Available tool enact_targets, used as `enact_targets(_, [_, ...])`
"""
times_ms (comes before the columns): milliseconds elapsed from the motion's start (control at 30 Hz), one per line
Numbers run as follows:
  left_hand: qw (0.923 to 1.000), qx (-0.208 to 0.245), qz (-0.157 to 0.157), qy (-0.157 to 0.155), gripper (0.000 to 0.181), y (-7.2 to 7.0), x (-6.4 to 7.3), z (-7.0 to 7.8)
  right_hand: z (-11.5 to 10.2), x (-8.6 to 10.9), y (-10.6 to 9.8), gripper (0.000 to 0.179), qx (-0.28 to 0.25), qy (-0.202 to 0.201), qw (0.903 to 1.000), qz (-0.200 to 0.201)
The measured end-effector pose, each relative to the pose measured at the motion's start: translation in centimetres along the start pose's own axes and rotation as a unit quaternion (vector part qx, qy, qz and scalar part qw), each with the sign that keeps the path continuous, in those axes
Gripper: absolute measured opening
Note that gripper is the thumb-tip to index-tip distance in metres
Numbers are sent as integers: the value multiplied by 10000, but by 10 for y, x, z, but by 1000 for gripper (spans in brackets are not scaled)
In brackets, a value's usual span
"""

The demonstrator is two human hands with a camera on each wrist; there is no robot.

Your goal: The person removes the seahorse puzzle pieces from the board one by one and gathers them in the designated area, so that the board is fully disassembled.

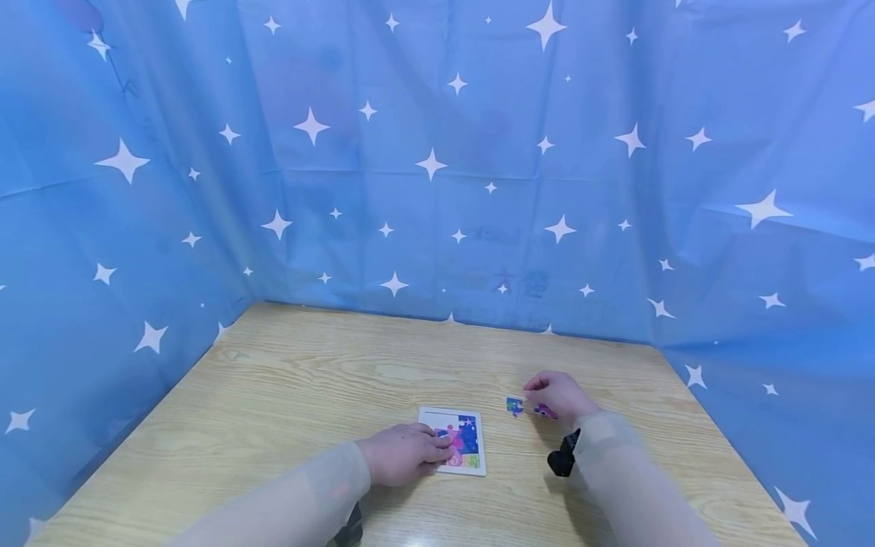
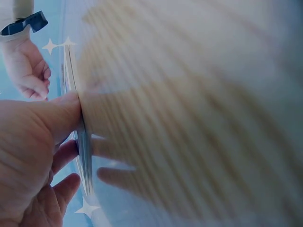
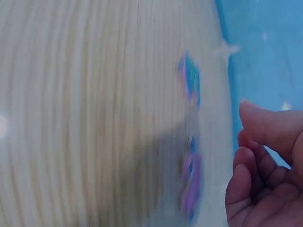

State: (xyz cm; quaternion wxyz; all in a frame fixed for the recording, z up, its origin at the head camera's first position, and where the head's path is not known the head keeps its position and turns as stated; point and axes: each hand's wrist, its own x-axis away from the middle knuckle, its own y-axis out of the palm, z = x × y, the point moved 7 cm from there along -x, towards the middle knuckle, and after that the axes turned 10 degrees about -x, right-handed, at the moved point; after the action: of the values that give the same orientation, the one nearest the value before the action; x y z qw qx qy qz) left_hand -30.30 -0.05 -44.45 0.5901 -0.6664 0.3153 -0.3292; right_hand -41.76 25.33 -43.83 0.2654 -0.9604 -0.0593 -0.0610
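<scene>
A small square jigsaw puzzle board (image 1: 481, 465) with a white border lies on the table, its picture partly filled with pink, dark blue and yellow. My left hand (image 1: 403, 453) rests on its left side, with fingers laid across the picture and covering part of it. In the left wrist view the thumb (image 2: 66, 113) touches the board's edge. To the right of the board are a blue-green puzzle piece (image 1: 514, 406) and a purple one (image 1: 544, 411). Above them hovers my right hand (image 1: 562, 395), loosely bent; the right wrist view shows nothing between its thumb and fingers (image 3: 239, 182).
The pale wood-grain table (image 1: 307, 380) runs back to a blue curtain (image 1: 437, 228) with white stars, which also hangs along the left and right sides. A black wrist camera (image 1: 564, 453) sits on the right forearm, close to the tabletop.
</scene>
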Motion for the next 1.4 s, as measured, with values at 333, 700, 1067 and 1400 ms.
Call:
enact_targets(333, [10000,58,3,40,43,3,-2,-1,-29,-2,50,6,171,-477,9983,-286])
enact_targets(700, [9999,71,47,85,43,0,-3,-1,-39,5,106,3,647,-1107,9782,-1635])
enact_targets(1067, [9996,120,216,120,39,-6,-6,-1,-40,7,116,5,822,-1148,9703,-1966])
enact_targets(1400, [9960,-779,359,254,38,-8,-9,9,-45,14,117,3,1002,-1088,9716,-1847])
